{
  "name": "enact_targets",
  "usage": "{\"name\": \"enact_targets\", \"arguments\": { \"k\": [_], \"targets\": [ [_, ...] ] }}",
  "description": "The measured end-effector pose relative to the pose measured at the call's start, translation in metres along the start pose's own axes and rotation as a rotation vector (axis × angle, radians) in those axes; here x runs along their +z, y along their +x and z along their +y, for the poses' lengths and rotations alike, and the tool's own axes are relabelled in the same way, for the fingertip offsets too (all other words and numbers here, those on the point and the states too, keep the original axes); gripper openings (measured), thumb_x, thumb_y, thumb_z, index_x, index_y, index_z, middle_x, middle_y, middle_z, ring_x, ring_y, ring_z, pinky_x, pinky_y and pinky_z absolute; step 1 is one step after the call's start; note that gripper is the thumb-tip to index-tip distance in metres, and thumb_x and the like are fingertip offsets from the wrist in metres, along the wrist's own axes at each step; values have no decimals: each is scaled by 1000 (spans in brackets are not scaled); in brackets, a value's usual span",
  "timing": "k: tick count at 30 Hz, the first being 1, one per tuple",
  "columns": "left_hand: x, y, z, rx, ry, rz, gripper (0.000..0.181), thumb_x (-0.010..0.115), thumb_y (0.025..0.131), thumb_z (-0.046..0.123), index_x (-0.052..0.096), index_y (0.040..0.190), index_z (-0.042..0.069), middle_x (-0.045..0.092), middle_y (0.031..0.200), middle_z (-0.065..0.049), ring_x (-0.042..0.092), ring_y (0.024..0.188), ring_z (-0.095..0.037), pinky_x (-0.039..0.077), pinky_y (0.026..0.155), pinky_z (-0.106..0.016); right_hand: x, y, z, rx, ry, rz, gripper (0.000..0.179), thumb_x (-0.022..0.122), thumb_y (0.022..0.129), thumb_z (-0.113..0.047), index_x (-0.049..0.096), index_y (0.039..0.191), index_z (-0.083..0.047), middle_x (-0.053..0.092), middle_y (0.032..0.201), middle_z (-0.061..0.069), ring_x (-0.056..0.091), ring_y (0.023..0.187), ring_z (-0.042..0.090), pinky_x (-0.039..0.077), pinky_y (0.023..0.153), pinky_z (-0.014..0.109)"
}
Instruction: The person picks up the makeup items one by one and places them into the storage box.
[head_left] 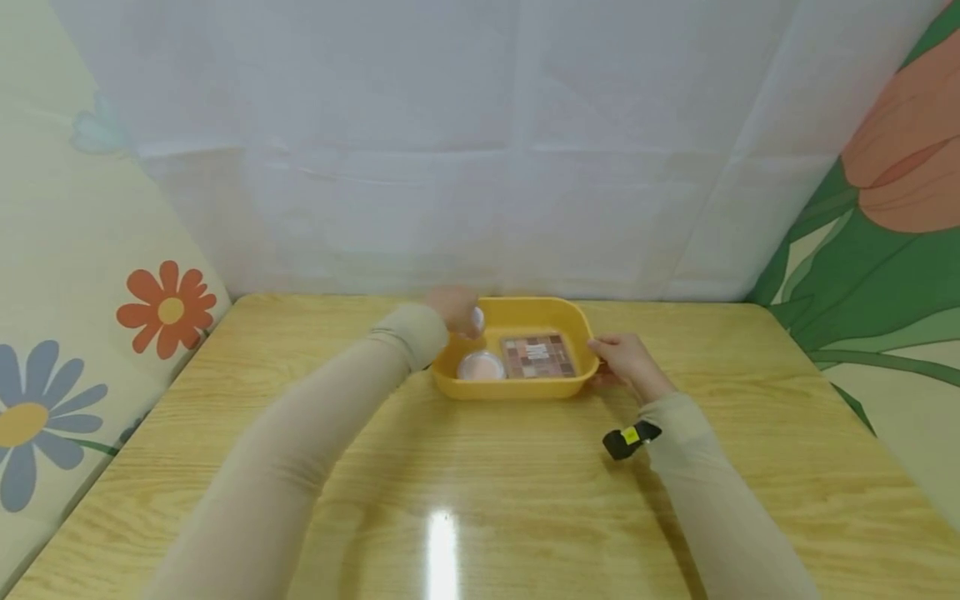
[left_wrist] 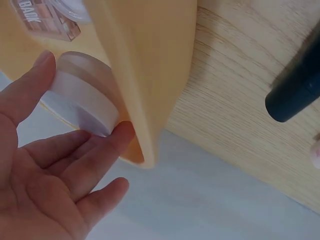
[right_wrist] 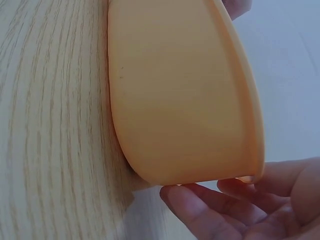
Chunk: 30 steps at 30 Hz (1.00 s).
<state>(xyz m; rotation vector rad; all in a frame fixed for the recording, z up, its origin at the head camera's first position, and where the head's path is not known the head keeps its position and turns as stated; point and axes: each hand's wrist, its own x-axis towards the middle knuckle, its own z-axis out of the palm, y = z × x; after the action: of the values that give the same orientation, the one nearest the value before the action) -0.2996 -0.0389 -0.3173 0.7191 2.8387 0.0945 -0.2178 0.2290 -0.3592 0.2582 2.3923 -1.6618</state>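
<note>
A yellow plastic basin (head_left: pixel 517 389) stands near the back of the table. Inside it lie an eyeshadow palette (head_left: pixel 538 357) with a checkered lid and, left of that, a round, clear-rimmed, pale pink container (head_left: pixel 482 367). My left hand (head_left: pixel 453 310) is at the basin's left end, holding a round white container (left_wrist: pixel 82 92) between thumb and fingers, tilted just inside the basin wall. The fingertips touch the inner wall near the rim. At the opposite end, my right hand (head_left: pixel 628 360) grips the basin's rim, thumb at the lip and fingers underneath.
A dark cylinder (left_wrist: pixel 295 90) lies on the wooden table outside the basin in the left wrist view, with a pinkish thing (left_wrist: pixel 316 154) cut off at the frame's edge. White cloth (head_left: pixel 480 167) hangs behind the table. A black device (head_left: pixel 630 439) sits at my right wrist.
</note>
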Motion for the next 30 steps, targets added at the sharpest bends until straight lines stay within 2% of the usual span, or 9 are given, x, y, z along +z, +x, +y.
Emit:
{"name": "enact_targets", "arguments": {
  "k": [6, 10, 14, 18, 23, 27, 30],
  "targets": [
    [4, 12, 1, -43, 28, -11, 23, 76, 77, 25, 58, 78, 10, 62, 83, -4, 55, 78, -20, 52, 70, -34, 0, 2, -1, 17, -23, 1, 44, 45, 103, -13, 42, 136, 17, 59, 117, 28, 61, 73, 10, 58, 64, 28],
    [12, 22, -3, -58, 49, -19, 24, 79, 76, 26, 61, 79, 10, 63, 84, -3, 57, 80, -21, 52, 72, -34, 1, 3, -1, 26, -20, 0, 45, 45, 103, -13, 41, 136, 17, 58, 117, 28, 61, 72, 10, 57, 63, 27],
    [23, 33, -7, -77, 41, -31, 29, 82, 74, 29, 66, 86, 7, 66, 88, -5, 60, 84, -23, 53, 77, -35, 2, 3, 0, 23, -16, 3, 44, 45, 103, -12, 42, 136, 17, 59, 116, 28, 60, 70, 9, 57, 61, 27],
    [29, 39, -8, -90, 51, -51, 31, 82, 74, 29, 68, 86, 5, 66, 89, -8, 61, 86, -25, 53, 80, -35, 1, 4, 1, 15, -12, 4, 43, 45, 103, -11, 42, 135, 18, 60, 110, 26, 60, 67, 9, 57, 59, 27],
    [30, 34, -5, -63, 100, -53, 25, 78, 77, 28, 66, 81, 7, 66, 86, -7, 60, 84, -25, 53, 78, -34, 0, 5, 2, 24, -17, 6, 43, 44, 103, -11, 42, 135, 17, 60, 109, 24, 59, 67, 9, 57, 59, 26],
    [26, 22, 2, -62, 52, -73, 20, 75, 82, 24, 63, 80, 8, 65, 87, -7, 60, 84, -24, 53, 78, -36, -1, 4, 2, 30, -24, 3, 42, 44, 103, -12, 43, 134, 17, 60, 110, 26, 59, 67, 9, 57, 59, 26],
    [28, 26, 2, -83, 11, -98, 18, 75, 82, 20, 62, 80, 8, 65, 89, -8, 61, 85, -25, 53, 78, -37, -1, 3, 1, 22, -24, 4, 42, 45, 103, -12, 45, 133, 17, 62, 106, 24, 59, 66, 9, 57, 58, 26]
  ]
}}
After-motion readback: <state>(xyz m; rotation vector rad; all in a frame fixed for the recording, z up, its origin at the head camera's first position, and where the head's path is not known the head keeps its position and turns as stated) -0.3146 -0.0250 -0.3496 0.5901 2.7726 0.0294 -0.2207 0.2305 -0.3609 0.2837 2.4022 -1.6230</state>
